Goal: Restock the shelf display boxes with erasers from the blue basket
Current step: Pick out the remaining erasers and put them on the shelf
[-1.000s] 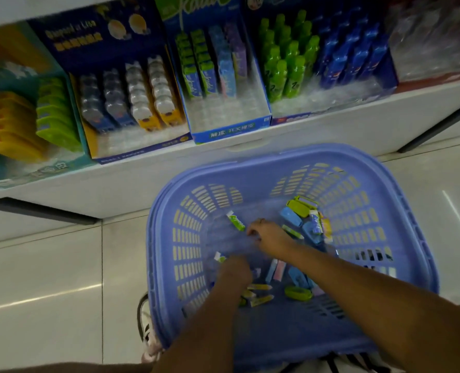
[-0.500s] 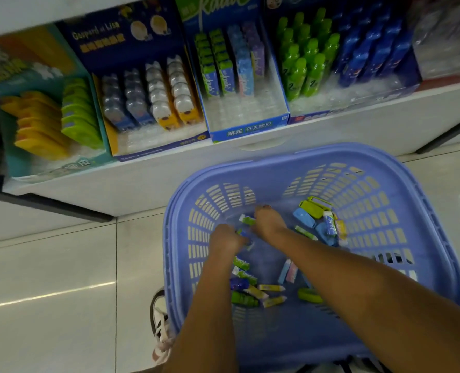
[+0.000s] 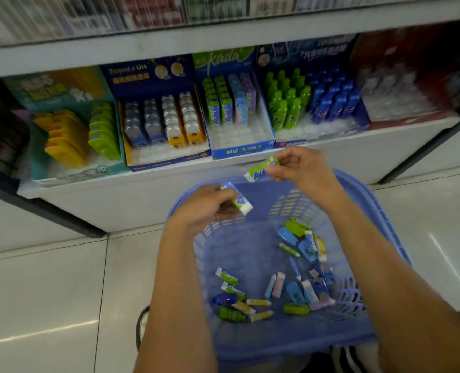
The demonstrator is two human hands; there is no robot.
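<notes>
Both hands are up out of the blue basket (image 3: 379, 219), each with one green-sleeved eraser. The left hand (image 3: 204, 208) has its fingers closed round an eraser (image 3: 239, 201) whose white end pokes out toward the middle; the right hand (image 3: 301, 168) pinches another eraser (image 3: 261, 169) by one end, holding it aslant just below the shelf (image 3: 142, 184) edge. The sleeves look to match the green packs standing in the middle display box (image 3: 239, 150), the blue-fronted one, whose front rows of sockets are empty.

To do this step well, I'd say each eraser wants turning upright, label forward like the ones behind, and pushing down into an empty socket next to the green column rather than the blue or purple. One hand at a time would be steadier, since the box front is low and a slanted piece may tip. Plenty of mixed erasers (image 3: 277, 289) lie in the basket bottom
</notes>
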